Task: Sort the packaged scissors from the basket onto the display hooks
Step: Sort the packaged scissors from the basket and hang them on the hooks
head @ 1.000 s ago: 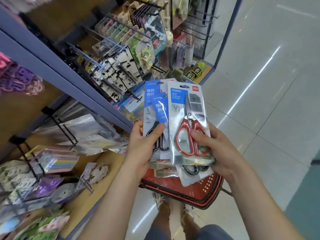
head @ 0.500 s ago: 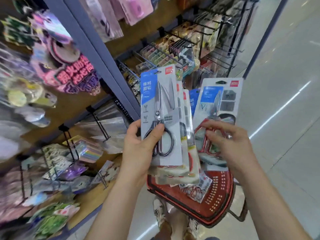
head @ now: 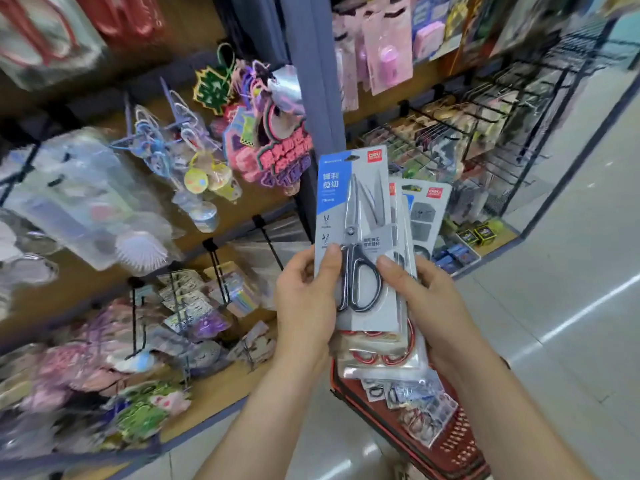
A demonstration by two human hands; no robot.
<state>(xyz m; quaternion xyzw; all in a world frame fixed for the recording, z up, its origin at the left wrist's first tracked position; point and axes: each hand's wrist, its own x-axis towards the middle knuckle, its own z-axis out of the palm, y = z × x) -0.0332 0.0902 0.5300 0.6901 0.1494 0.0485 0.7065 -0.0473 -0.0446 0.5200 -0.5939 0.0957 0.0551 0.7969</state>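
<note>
A stack of packaged scissors is held upright in front of me. The front pack (head: 356,202) has a blue and grey card with black-handled scissors. Behind it are more packs, some with red handles (head: 381,355). My left hand (head: 304,299) grips the stack's left edge, thumb on the front card. My right hand (head: 426,306) holds the right side, thumb pressing the front pack near the scissor handles. The red basket (head: 457,452) hangs below my hands with several small packs (head: 415,403) lying in it.
Wooden shelving with black display hooks (head: 266,237) carries stickers and trinkets on the left. A blue-grey upright post (head: 311,98) divides it from hooks with packaged goods (head: 450,133) at the right. Pale tiled floor (head: 571,271) lies to the right.
My right hand brought the red-handled pack back behind the stack and now holds the stack's right side. The view has tilted upward toward higher shelves.
</note>
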